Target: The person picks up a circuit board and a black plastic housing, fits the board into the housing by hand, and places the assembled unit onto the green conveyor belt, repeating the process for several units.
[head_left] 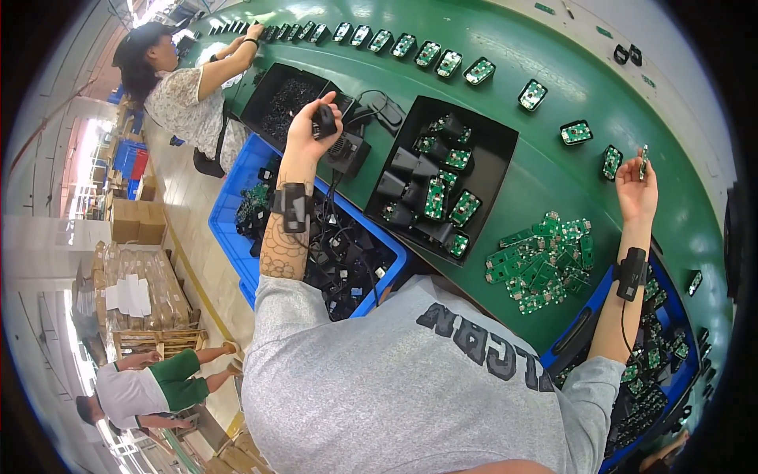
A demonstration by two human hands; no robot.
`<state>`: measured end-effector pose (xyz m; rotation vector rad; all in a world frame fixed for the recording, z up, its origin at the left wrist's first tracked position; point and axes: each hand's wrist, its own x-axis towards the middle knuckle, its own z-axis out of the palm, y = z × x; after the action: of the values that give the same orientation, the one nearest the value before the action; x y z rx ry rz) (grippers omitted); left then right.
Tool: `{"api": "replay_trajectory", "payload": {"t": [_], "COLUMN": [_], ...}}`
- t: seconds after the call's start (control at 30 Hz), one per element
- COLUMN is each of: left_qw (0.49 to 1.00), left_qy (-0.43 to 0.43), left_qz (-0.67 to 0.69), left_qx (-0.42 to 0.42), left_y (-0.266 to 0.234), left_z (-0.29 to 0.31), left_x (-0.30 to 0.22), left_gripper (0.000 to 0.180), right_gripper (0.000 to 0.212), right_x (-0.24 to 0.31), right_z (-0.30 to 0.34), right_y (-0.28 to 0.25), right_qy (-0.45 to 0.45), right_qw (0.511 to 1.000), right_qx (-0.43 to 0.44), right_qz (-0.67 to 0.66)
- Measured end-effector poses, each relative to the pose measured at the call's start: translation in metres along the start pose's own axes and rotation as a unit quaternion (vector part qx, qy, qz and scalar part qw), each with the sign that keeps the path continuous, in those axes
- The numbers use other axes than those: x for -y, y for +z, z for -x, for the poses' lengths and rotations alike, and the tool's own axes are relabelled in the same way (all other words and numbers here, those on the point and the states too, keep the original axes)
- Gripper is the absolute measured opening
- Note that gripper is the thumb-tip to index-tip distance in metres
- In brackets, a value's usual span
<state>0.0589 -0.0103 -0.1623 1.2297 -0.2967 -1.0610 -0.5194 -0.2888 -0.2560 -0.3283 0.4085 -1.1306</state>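
My left hand [310, 130] is raised over the table's left part, its fingers closed round a small black plastic housing [324, 121]. Far to the right, my right hand [637, 189] pinches a green circuit board [645, 160] on edge between thumb and fingers. Just beside that hand, a black housing with a green board in it [612, 162] rests on the green table. A loose pile of green circuit boards [545, 261] lies nearer to me. Between my arms stands a black tray [505, 150] with black housings and several boards inside.
A long row of board-filled housings [405, 45] curves along the table [505, 31]. Blue bins flank me, left [229, 229] and right [562, 362]. A black box [264, 91] of small dark parts sits near my left hand. Another person [189, 95] works at the far left.
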Motion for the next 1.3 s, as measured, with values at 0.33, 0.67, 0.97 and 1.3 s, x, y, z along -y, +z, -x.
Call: {"api": "replay_trajectory", "payload": {"t": [0.33,0.67,0.97,1.3], "left_qw": [0.996,0.898,0.907,0.947], "left_qy": [0.085,-0.217,-0.205,-0.305], "left_qz": [-0.002,-0.315,-0.293,-0.073], "left_qx": [0.013,0.217,0.221,0.073], "left_y": [0.127,0.289,0.426,0.499], "left_z": [0.029,0.013,-0.135,-0.223], "left_x": [0.021,0.063,0.161,0.213], "left_gripper": [0.024,0.019,0.013,0.020], "right_gripper": [0.030,0.027,0.027,0.028], "right_x": [-0.002,-0.024,-0.024,-0.026], "right_z": [0.002,0.013,0.016,0.015], "right_y": [0.012,0.040,0.045,0.054], "right_qy": [-0.021,-0.047,-0.112,-0.108], "right_qw": [1.000,0.994,0.975,0.974], "right_qx": [-0.022,-0.087,-0.185,-0.185], "right_qz": [-0.006,-0.051,-0.044,-0.072]}}
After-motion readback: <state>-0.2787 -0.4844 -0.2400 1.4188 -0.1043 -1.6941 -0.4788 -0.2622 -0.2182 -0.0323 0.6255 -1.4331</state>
